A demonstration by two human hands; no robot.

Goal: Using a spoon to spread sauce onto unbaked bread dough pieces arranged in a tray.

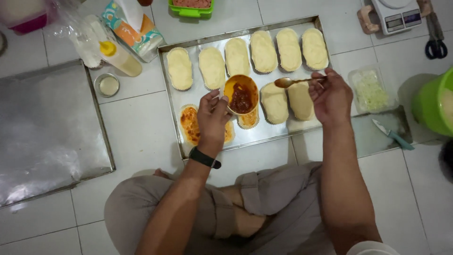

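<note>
Kitchen scale [395,15], scissors [436,40], green bucket [435,101] (partly cropped), knife [392,134]

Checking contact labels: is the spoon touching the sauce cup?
Apart. The head view shows bare tray between the spoon bowl, held by the right hand, and the rim of the sauce cup in the left hand.

The small yellow cup [241,94] holds dark red sauce above the tray. The spoon [289,81] lies level, just right of it.

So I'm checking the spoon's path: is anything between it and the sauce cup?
Nothing visible. The metal spoon in the right hand has open air to the yellow sauce cup held by the left hand.
</note>
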